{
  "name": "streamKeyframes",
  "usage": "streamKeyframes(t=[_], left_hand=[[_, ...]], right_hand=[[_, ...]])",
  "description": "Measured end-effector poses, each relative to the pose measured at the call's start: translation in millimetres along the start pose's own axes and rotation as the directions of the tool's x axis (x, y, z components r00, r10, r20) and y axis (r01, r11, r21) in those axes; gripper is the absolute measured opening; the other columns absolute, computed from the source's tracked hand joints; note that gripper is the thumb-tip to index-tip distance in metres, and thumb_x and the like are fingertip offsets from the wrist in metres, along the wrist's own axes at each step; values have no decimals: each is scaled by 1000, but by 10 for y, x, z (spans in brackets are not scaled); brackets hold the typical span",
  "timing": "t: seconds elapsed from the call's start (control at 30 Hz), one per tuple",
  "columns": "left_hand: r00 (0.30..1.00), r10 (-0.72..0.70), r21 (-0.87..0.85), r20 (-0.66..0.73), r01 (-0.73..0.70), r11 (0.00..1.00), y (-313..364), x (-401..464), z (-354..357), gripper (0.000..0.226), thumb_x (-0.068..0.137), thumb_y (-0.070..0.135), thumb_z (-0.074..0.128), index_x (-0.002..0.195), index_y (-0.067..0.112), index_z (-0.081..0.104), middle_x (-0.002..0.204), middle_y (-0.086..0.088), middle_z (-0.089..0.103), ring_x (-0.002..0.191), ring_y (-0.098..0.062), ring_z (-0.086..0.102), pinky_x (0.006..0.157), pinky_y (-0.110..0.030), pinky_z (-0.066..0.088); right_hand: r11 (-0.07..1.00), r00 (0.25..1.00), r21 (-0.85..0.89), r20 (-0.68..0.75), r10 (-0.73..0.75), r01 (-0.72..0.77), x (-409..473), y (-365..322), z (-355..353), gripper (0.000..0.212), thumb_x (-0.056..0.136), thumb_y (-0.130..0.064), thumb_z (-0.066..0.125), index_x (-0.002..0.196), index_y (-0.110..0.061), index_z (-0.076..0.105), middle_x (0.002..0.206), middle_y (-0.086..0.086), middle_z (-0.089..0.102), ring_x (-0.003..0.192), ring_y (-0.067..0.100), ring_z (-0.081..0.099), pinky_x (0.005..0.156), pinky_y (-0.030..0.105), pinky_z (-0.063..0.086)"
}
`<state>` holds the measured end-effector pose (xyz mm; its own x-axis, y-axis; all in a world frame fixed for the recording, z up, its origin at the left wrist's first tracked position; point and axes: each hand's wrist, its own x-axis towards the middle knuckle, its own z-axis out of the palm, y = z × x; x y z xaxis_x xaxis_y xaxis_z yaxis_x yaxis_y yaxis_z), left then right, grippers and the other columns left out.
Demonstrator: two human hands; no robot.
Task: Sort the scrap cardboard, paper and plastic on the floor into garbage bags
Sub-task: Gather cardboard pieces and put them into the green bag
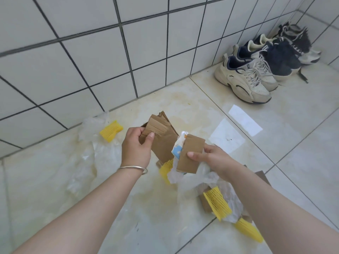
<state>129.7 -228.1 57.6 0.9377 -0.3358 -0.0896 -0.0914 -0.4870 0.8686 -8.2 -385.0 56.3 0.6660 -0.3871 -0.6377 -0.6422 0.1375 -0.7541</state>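
Home entryway or utility corner — white tiled wall (95, 57), glossy floor tiles (302, 143), sneakers (245, 79) lined up along the wall — lived-in, domestic.

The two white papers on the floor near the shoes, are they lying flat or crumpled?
Flat. Both white papers lie spread on the floor tiles, edges straight, with no visible folds or crumpling.

Bare floor (302, 143) lying open at right, between two flat white paper sheets (244, 122) and lower frame edge. Shoes (253, 77) crowding far right corner against tiled wall (91, 52). Clear plastic film (95, 149) spreading over left floor, yellow foam net (111, 131) sitting near wall base. Scrap heap (218, 202) of foam net, cardboard, plastic blocking floor under right forearm. Strip between film and heap staying passable, stained.
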Motion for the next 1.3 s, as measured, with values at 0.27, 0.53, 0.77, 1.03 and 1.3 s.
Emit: streamKeyframes(t=[0.27, 0.53, 0.77, 1.03, 1.3], left_hand=[[997, 61, -80, -42, -64, 995, 63, -688, -310, 14, 89, 15, 59, 99, 7, 63, 99, 4, 51, 86, -13, 51, 71, -8, 39], [892, 452, -78, 2, -450, 889, 224, -1291, -561, 11, 79, 13, 61, 85, 5, 65, 93, 9, 50, 85, 22, 48, 75, 5, 34], [885, 464, -188, -20, -459, 868, 230, -1578, -745, 13, 79, 17, 59, 87, 8, 65, 94, 15, 52, 85, 15, 52, 78, -5, 44], [987, 144, -408, 72, -102, 907, 441, -1917, -1256, 15, 89, 12, 59, 80, 24, 57, 101, -14, 66, 80, -20, 63, 80, -30, 52], [993, -23, -465, 116, 75, 882, 590, -2271, -2007, 16, 94, 18, 52, 79, 20, 55, 83, 0, 63, 79, -22, 60, 81, -34, 54]], right_hand=[[992, 992, 28, -18, -124, 125, -697, -6, 332, 33, 84, -21, 68, 117, -18, 62, 113, 0, 68, 96, 10, 63, 76, 17, 48], [939, 934, 56, -139, -328, 338, -1359, -24, 431, 26, 83, -9, 69, 102, -25, 61, 118, -2, 58, 88, 0, 56, 58, -3, 41], [905, 902, 65, -142, -408, 420, -1699, 4, 551, 24, 81, -6, 70, 99, -20, 66, 91, -10, 64, 79, 0, 62, 59, 1, 45], [888, 893, 114, -125, -432, 445, -2063, -136, 936, 19, 83, -12, 69, 86, -30, 65, 86, -9, 70, 84, 14, 66, 80, 23, 53], [853, 900, 286, -134, -414, 436, -2629, -482, 1476, 14, 87, -13, 65, 93, -25, 62, 98, 1, 70, 90, 21, 67, 82, 35, 54]])
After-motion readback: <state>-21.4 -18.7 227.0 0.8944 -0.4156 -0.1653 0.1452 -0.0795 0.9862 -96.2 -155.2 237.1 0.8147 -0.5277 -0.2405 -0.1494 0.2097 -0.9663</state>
